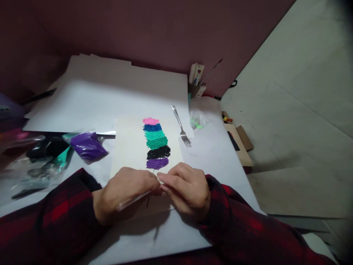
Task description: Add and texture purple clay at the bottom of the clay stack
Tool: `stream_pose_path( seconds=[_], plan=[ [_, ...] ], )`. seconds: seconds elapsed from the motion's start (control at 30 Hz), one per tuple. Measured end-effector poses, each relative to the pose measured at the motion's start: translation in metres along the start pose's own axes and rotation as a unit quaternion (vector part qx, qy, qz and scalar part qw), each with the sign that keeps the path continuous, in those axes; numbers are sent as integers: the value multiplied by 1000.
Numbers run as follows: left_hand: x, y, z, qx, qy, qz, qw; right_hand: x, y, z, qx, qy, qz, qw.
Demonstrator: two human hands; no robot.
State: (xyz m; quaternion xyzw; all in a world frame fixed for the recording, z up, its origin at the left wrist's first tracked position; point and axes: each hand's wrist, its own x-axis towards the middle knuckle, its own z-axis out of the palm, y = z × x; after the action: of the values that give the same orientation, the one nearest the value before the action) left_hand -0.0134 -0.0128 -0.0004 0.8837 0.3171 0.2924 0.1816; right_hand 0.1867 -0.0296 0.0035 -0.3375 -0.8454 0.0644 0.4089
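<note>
My left hand [129, 186] and my right hand [187, 187] meet over the lower part of a cream sheet [129, 143], both with fingers closed. A small whitish piece [160, 179] is pinched at my right fingertips, against the left ones; its kind is unclear. Below my left hand sticks out a pale, translucent strip [135, 200], and what the fingers hold is mostly hidden. On the sheet, textured bands of modelling clay run downward: pink [150, 121], blue [153, 127], light and darker green [156, 142], black [158, 152] and purple [157, 163].
A metal fork [180, 127] lies right of the bands, near a clear plastic bag [199, 120]. At left are a purple clay packet [88, 146] and blurred bags. Large white sheets [124, 88] lie behind; a pen holder [196, 79] stands by the wall. The table's right edge [239, 165] drops off.
</note>
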Motion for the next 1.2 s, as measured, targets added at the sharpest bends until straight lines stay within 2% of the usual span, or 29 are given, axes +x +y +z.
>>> stream_pose_path(
  seconds=[0.1, 0.17, 0.27, 0.33, 0.43, 0.5, 0.57, 0.63, 0.77, 0.87, 0.97, 1.2],
  plan=[
    [-1, 0, -1, -58, -26, 42, 997, 1, 2, 1, 25, -21, -5, 999],
    [1, -1, -2, -67, -41, 44, 996, 2, 5, 1, 24, -47, -27, 998],
    [5, -2, -2, -32, -45, 26, 998, 3, 10, -1, 10, -88, -61, 994],
    [7, -2, -1, 13, -23, 34, 999, 3, 14, -3, 13, -68, -52, 996],
    [6, -1, 0, 41, 2, 122, 992, 4, 20, -4, 34, 60, 54, 996],
    [5, 1, 2, 29, -44, 182, 982, 3, 23, -2, 60, 116, 151, 980],
    [4, 3, 4, 41, -118, 194, 973, 3, 24, 0, 104, 124, 225, 961],
    [4, 6, 7, 73, -163, 166, 970, 3, 24, 3, 151, 116, 266, 945],
    [3, 6, 14, 119, -152, 157, 969, 5, 21, 7, 235, 121, 329, 907],
    [2, 4, 20, 132, -136, 160, 969, 7, 25, 10, 283, 82, 361, 885],
    [3, 2, 23, 128, -140, 158, 969, 9, 32, 14, 272, 32, 350, 896],
    [4, 1, 22, 134, -149, 163, 966, 19, 31, 25, 173, 36, 316, 932]
  ],
)
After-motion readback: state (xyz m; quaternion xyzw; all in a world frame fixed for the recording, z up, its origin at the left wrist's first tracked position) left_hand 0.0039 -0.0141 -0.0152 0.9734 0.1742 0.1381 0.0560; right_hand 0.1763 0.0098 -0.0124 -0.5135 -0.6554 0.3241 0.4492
